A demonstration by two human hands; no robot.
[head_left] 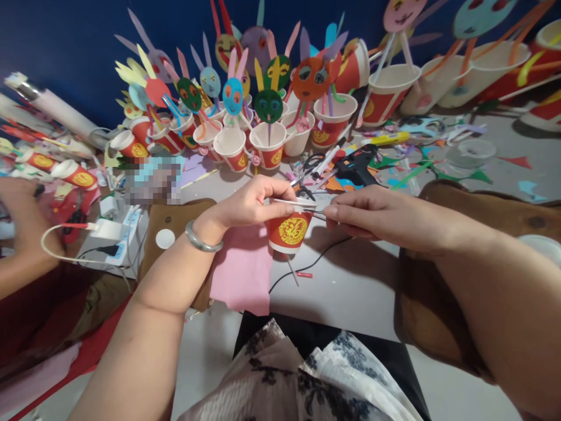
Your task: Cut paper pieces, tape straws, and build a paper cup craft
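Note:
A red paper cup (293,231) with a round yellow emblem and a white rim is held above the table. My left hand (258,202), a bangle on its wrist, pinches the cup's rim between thumb and fingers. On the cup's right, my right hand (359,213) is closed on a thin dark rod whose tip reaches the cup just under the rim. Most of that rod is hidden by the fingers, so its kind is unclear. Below the cup lie a grey stick (293,271), a small red piece (304,275) and pink paper (242,272).
Several paper cups with colourful rabbit-eared faces (269,106) stand along the back. Scissors (309,172), a black glue gun (357,166) and paper scraps lie behind my hands. At left are a power strip (127,237) and another person's arm (26,240).

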